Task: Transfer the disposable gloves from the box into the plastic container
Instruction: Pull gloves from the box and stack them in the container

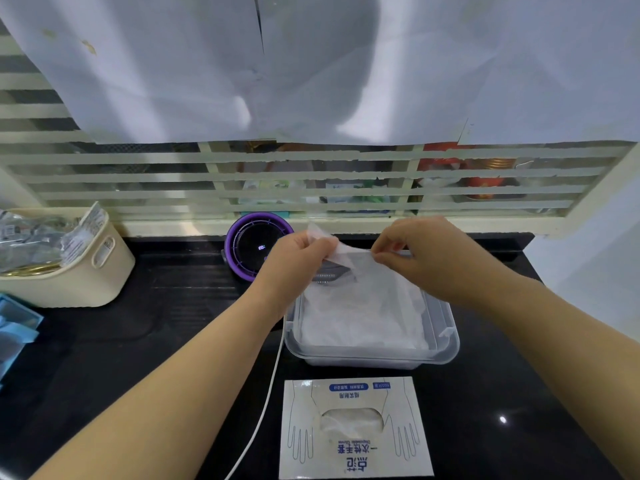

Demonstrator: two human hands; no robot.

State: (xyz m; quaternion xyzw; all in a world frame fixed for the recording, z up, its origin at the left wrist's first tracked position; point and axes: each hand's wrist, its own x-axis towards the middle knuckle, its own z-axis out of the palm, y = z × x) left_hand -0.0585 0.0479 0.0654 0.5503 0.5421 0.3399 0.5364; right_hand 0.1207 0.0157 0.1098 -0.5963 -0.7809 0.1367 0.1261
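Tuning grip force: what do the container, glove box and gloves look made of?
The plastic container: translucent, semi-rigid plastic, slightly frosted; its contents show through the walls. The glove box: thin white printed cardboard, matte, with a cut dispensing opening. The gloves: thin filmy plastic, probably polyethylene, milky and crinkled; the lifted one drapes limply.

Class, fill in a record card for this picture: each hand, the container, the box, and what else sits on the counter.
plastic container: open, holds a pile of gloves
box: nearest the camera, more gloves showing in its opening
left hand: pinches a thin glove above the container's far edge
right hand: pinches the same glove
also on counter: purple device, cream basket, white cable
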